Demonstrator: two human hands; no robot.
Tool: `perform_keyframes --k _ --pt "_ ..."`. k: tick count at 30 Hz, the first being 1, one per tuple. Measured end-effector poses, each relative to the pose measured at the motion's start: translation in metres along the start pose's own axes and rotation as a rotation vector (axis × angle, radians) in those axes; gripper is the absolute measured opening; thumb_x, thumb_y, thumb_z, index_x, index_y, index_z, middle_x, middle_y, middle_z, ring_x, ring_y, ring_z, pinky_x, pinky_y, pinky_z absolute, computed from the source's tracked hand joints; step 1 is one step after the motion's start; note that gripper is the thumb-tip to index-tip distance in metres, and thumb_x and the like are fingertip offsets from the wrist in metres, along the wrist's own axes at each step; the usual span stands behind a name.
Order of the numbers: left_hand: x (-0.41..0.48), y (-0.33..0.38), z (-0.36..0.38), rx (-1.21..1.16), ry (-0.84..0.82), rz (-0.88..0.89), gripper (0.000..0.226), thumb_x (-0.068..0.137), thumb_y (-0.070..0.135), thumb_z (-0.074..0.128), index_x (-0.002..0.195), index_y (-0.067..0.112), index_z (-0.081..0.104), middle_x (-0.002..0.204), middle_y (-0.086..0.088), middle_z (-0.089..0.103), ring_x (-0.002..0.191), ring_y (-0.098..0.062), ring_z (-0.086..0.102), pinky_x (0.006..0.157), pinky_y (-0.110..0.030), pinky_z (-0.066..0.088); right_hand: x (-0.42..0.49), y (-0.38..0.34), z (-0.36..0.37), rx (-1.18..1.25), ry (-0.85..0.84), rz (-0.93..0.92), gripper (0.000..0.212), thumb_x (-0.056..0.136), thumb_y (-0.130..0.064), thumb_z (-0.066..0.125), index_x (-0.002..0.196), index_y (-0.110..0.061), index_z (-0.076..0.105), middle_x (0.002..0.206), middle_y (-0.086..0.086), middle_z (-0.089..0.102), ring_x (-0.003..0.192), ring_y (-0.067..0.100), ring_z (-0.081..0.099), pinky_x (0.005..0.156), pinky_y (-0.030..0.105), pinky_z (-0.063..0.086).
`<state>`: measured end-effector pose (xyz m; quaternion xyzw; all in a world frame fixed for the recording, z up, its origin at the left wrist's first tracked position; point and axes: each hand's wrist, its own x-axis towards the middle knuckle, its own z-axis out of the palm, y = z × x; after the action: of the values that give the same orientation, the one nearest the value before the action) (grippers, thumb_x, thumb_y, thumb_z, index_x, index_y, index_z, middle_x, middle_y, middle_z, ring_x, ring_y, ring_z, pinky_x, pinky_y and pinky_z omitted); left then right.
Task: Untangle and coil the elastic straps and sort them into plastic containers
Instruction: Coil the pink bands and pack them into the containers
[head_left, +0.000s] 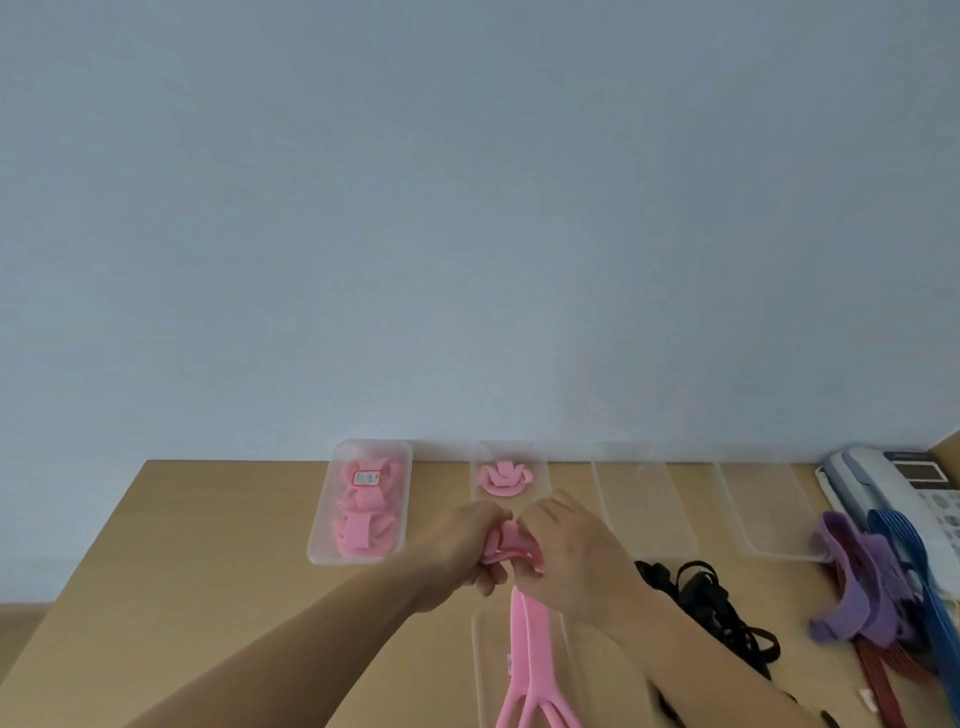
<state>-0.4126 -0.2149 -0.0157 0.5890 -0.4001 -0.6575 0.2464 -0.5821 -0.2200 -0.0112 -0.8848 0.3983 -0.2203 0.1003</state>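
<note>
**A:** Pink strap (511, 543), where is it?

**B:** Between both hands, over the wooden table (208, 571). The left hand (457, 551) has its fingers curled round the rolled end. The right hand (571, 551) pinches the same roll from the other side with its fingers bent. The loose tails hang towards six o'clock, across a near container (483, 670).

**A:** And the other containers?

**B:** Four in a row by the wall. From the hands, the left container (314, 540) at ten o'clock holds several pink straps, one with a white label. The middle container (537, 467) at twelve holds one pink coil (501, 478). Two clear containers (644, 499) (769, 504) lie at one and two.

**A:** Anything else?

**B:** Black straps (717, 603) lie tangled at four o'clock. At three there is a heap of a purple strap (857, 587), a blue strap (904, 545) and a dark red strap (878, 675), overlapping a white desk phone (893, 483).
</note>
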Motion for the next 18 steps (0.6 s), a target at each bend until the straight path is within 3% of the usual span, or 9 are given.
perform_keyframes --k 3,5,7,9,12,15,18 --pt "0.026 0.011 -0.001 -0.044 0.173 0.052 0.037 0.098 0.032 0.038 0.094 0.004 0.063 0.085 -0.016 0.068 0.058 -0.026 0.061 0.05 -0.03 0.039 0.021 0.032 0.006 0.005 -0.031 0.061 0.029 0.055 -0.008 0.083 0.073 -0.008 0.059 0.071 0.002 0.059 0.065 0.021 0.058 0.054 0.021 0.036" --pt "0.042 0.01 -0.006 0.031 0.353 0.039 0.03 0.098 0.03 0.038 0.105 0.01 0.06 0.093 -0.006 0.064 0.058 -0.021 0.064 0.051 -0.026 0.04 0.036 0.05 0.01 -0.002 -0.08 0.083 0.024 0.062 -0.01 0.079 0.076 -0.006 0.06 0.075 0.005 0.06 0.065 0.025 0.057 0.053 0.025 0.034" --pt "0.057 0.001 -0.014 0.233 0.493 0.001 0.034 0.096 0.027 0.042 0.124 0.011 0.055 0.109 -0.002 0.062 0.076 -0.02 0.068 0.06 -0.026 0.043 0.05 0.064 0.018 -0.025 -0.119 0.039 0.025 0.063 -0.01 0.079 0.077 -0.006 0.059 0.074 0.006 0.06 0.061 0.026 0.057 0.05 0.026 0.032" --pt "0.067 -0.009 -0.018 0.411 0.509 -0.044 0.045 0.094 0.025 0.049 0.138 0.013 0.046 0.119 -0.004 0.061 0.092 -0.023 0.066 0.072 -0.029 0.048 0.062 0.076 0.031 -0.086 -0.183 -0.024 0.023 0.068 -0.014 0.075 0.084 -0.007 0.059 0.083 0.008 0.062 0.069 0.027 0.06 0.052 0.026 0.033" --pt "0.075 -0.019 -0.017 0.446 0.417 -0.092 0.046 0.093 0.027 0.052 0.136 0.014 0.047 0.103 -0.005 0.068 0.079 -0.021 0.066 0.073 -0.03 0.051 0.07 0.089 0.053 -0.171 -0.318 -0.018 0.026 0.086 -0.02 0.055 0.109 -0.009 0.054 0.111 0.007 0.056 0.098 0.027 0.056 0.065 0.03 0.037" --pt "0.08 -0.026 -0.016 0.431 0.386 -0.076 0.029 0.094 0.024 0.05 0.12 0.012 0.057 0.078 0.001 0.068 0.055 -0.009 0.059 0.06 -0.025 0.05 0.072 0.094 0.066 -0.199 -0.391 -0.059 0.032 0.09 -0.019 0.048 0.121 -0.01 0.05 0.12 0.007 0.053 0.108 0.027 0.054 0.071 0.033 0.044" --pt "0.083 -0.027 -0.017 0.428 0.397 -0.059 0.018 0.092 0.02 0.049 0.106 0.014 0.059 0.069 0.002 0.065 0.049 -0.008 0.058 0.057 -0.026 0.051 0.073 0.099 0.076 -0.198 -0.429 -0.102 0.038 0.092 -0.019 0.046 0.129 -0.012 0.045 0.126 0.007 0.051 0.112 0.026 0.052 0.072 0.03 0.042"
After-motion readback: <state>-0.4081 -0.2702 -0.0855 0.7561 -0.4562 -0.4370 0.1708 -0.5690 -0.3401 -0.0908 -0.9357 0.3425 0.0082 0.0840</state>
